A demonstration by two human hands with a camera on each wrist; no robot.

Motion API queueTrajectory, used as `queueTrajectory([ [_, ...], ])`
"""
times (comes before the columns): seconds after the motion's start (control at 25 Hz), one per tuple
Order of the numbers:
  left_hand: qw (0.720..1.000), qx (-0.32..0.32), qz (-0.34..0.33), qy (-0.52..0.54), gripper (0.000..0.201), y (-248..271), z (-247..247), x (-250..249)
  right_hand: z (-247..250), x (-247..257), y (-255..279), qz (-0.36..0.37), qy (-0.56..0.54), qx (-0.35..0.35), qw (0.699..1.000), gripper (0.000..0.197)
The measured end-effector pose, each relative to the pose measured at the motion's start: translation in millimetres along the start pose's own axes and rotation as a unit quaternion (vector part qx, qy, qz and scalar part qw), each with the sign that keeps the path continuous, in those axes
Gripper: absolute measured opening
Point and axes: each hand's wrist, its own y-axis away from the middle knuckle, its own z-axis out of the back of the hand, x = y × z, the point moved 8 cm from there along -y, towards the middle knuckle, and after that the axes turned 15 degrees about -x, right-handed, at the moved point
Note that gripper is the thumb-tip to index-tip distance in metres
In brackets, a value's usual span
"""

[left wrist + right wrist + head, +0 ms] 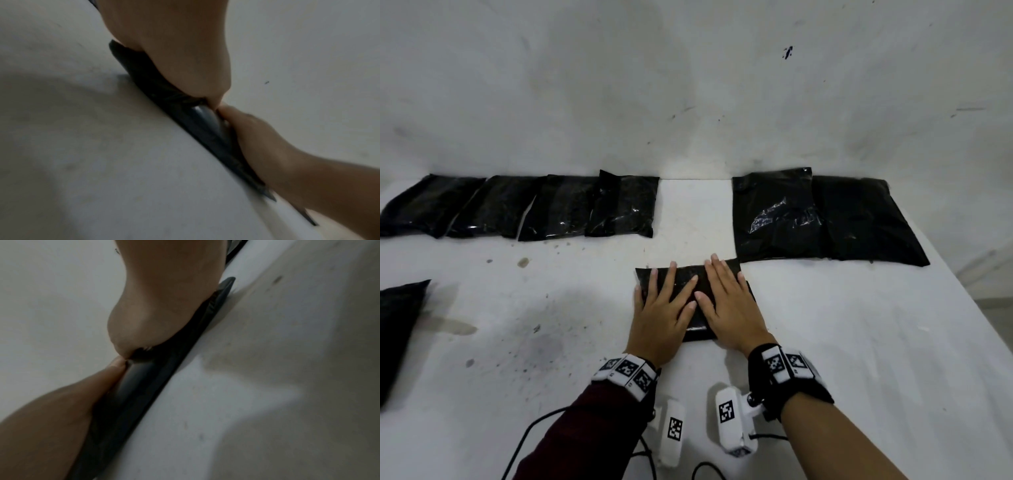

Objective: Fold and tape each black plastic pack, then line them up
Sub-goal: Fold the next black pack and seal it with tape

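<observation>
One black pack (pixel 690 291) lay flat at centre frame. Four smaller glossy packs (pixel 517 205) sat lined up at left; two bigger packs (pixel 825 219) lay side by side, touching, at right.

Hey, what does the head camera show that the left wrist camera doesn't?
Only the head view shows the row of four packs by the wall, the two larger packs at right, another pack at the left edge, and both wristbands. Only the left wrist view shows the pack's thin edge side-on. Both show the left hand and right hand pressing flat on the pack on the table.
</observation>
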Motion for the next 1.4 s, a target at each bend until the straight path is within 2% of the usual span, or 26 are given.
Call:
queueTrajectory([
  [0.16,0.997,-0.001,0.075,0.013,0.094,4,1,16,2,-15,2,-0.060,-0.012,0.002,0.998,0.092],
  [0.24,0.996,0.001,0.087,-0.016,0.097,5,2,19,2,-16,3,-0.064,-0.014,-0.002,0.998,0.093],
  [0.32,0.995,0.009,0.103,0.004,0.099,5,0,21,2,-18,2,-0.080,-0.038,-0.006,0.996,0.090],
  [0.4,0.990,0.016,0.128,0.061,0.092,6,-3,24,2,-23,1,-0.114,-0.099,0.018,0.988,0.082],
  [0.48,0.985,0.007,0.145,0.095,0.077,4,-3,28,3,-26,-1,-0.123,-0.138,0.031,0.982,0.066],
  [0.56,0.983,0.001,0.152,0.100,0.071,2,-2,29,5,-27,-2,-0.107,-0.121,0.015,0.987,0.054],
  [0.68,0.984,0.019,0.159,0.075,0.060,4,-2,40,6,-27,0,-0.103,-0.066,-0.011,0.992,0.053],
  [0.72,0.988,0.029,0.140,0.050,0.058,5,-3,45,9,-29,1,-0.118,-0.075,-0.017,0.990,0.055],
  [0.84,0.998,-0.016,0.046,0.050,0.051,1,6,43,12,-37,2,-0.166,-0.161,0.002,0.973,0.064],
  [0.96,0.979,0.009,0.151,0.135,0.050,4,10,54,25,-45,3,-0.171,-0.183,0.014,0.968,0.057],
  [1.04,0.977,-0.032,0.180,0.105,0.057,4,21,58,37,-53,7,-0.187,-0.187,0.000,0.964,0.049],
  [1.12,0.985,-0.069,0.142,0.068,0.065,3,27,36,51,-65,17,-0.198,-0.170,-0.015,0.965,0.045],
  [1.2,0.992,-0.062,0.083,0.073,0.067,7,23,-10,67,-76,28,-0.187,-0.129,-0.038,0.973,0.044],
  [1.28,0.996,-0.023,-0.010,0.089,0.076,13,11,-70,85,-90,39,-0.168,-0.068,-0.061,0.981,0.045],
  [1.4,0.988,0.086,-0.103,0.072,0.089,24,-28,-139,106,-128,58,-0.182,0.041,-0.043,0.982,0.047],
])
